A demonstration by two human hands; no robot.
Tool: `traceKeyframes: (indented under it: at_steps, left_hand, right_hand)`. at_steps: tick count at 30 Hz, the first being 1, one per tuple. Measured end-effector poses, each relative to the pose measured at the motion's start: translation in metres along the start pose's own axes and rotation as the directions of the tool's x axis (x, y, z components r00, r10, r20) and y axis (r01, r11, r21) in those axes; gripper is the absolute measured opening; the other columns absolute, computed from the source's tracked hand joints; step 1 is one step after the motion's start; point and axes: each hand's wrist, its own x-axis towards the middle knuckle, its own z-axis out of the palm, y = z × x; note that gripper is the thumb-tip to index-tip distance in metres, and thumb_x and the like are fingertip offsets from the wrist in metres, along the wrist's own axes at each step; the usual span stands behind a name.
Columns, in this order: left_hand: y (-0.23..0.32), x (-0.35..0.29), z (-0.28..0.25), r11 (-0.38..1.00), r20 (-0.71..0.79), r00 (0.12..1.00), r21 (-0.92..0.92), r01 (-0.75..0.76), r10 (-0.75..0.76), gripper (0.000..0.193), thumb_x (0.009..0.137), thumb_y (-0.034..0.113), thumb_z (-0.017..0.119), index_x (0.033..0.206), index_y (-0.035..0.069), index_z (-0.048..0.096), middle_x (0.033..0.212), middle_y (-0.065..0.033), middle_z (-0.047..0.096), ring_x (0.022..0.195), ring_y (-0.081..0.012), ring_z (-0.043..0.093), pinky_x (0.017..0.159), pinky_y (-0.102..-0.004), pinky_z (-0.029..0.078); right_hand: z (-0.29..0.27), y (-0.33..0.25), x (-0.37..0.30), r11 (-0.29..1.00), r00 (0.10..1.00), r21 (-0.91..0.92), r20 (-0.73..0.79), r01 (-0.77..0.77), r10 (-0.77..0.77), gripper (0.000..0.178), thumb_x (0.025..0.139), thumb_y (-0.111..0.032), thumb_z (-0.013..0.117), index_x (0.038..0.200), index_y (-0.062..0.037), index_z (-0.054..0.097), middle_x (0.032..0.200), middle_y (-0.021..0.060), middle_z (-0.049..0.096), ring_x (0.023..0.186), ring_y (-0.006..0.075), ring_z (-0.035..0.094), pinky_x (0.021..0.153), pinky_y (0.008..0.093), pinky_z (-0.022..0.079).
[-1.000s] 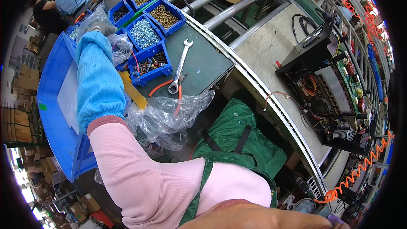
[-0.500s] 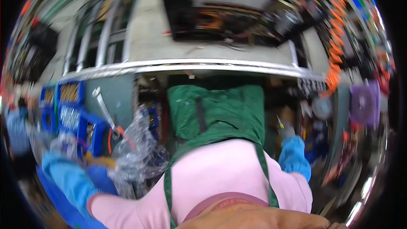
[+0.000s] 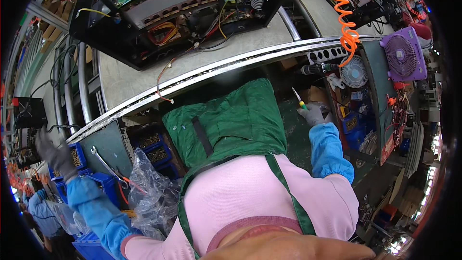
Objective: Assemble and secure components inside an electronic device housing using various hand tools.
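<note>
Before the metal-edged workbench [image 3: 119, 85], a slim yellow-handled tool [image 3: 301, 104] is being gripped by the gloved right hand [image 3: 314, 114]. Near blue bins [image 3: 109, 184], the left hand [image 3: 54, 153] is being held out, seemingly unclenched and empty; beyond, a black chassis [image 3: 183, 12] is being supported there.

Bright middle, dark fisheye-bent rim

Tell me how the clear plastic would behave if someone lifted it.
The plastic is probably floppy, given its crumpled folds. Being see-through, it seems thin and is likely light. It might catch on the orange handle at its edge.
</note>
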Motion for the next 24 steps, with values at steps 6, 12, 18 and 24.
traceKeyframes:
  at_steps: [6,12,18,24]
  left_hand:
    - [0.275,0.029,0.038,0.652,-0.042,0.964,-0.729,-0.211,0.264,0.053,0.067,0.004,0.067,0.119,0.009,0.058,0.131,-0.0148,0.048,0.126,-0.0343,0.041,0.107,-0.0437,0.033]
    - [0.407,-0.003,0.036,0.055,0.308,0.949,-0.949,0.311,-0.065,0.028,0.081,0.021,0.068,0.103,0.005,0.061,0.094,-0.0121,0.062,0.088,-0.0262,0.061,0.081,-0.0331,0.048]
    - [0.46,-0.046,-0.01,-0.499,0.637,0.507,-0.213,0.84,0.581,0.039,0.091,0.032,0.059,0.113,0.001,0.062,0.105,-0.0077,0.063,0.099,-0.0172,0.057,0.091,-0.032,0.044]
    - [0.366,-0.048,-0.009,-0.511,0.753,0.643,-0.501,0.698,0.14,0.046,0.092,0.042,0.046,0.093,0.0,0.064,0.09,-0.0111,0.064,0.088,-0.0194,0.06,0.083,-0.0331,0.047]
  right_hand:
    - [-0.015,-0.094,0.0,0.813,0.938,0.526,0.079,0.248,-0.338,0.033,0.08,-0.027,0.065,0.101,-0.0008,0.067,0.088,0.0073,0.065,0.083,0.015,0.06,0.075,0.0301,0.047]
    - [0.002,-0.172,-0.023,0.6,0.74,0.691,0.139,0.403,-0.658,0.031,0.08,-0.022,0.062,0.105,-0.0029,0.064,0.092,0.0048,0.063,0.085,0.0142,0.057,0.078,0.028,0.045]
    - [0.04,-0.207,-0.055,0.576,0.441,0.796,0.456,0.185,-0.773,0.029,0.081,-0.024,0.06,0.097,-0.0012,0.065,0.09,0.0056,0.064,0.085,0.0143,0.057,0.078,0.0269,0.044]
    - [0.055,-0.233,-0.055,0.502,0.47,0.861,0.414,0.074,-0.78,0.039,0.083,-0.034,0.06,0.098,0.0026,0.064,0.106,0.0119,0.063,0.091,0.0202,0.061,0.082,0.0335,0.049]
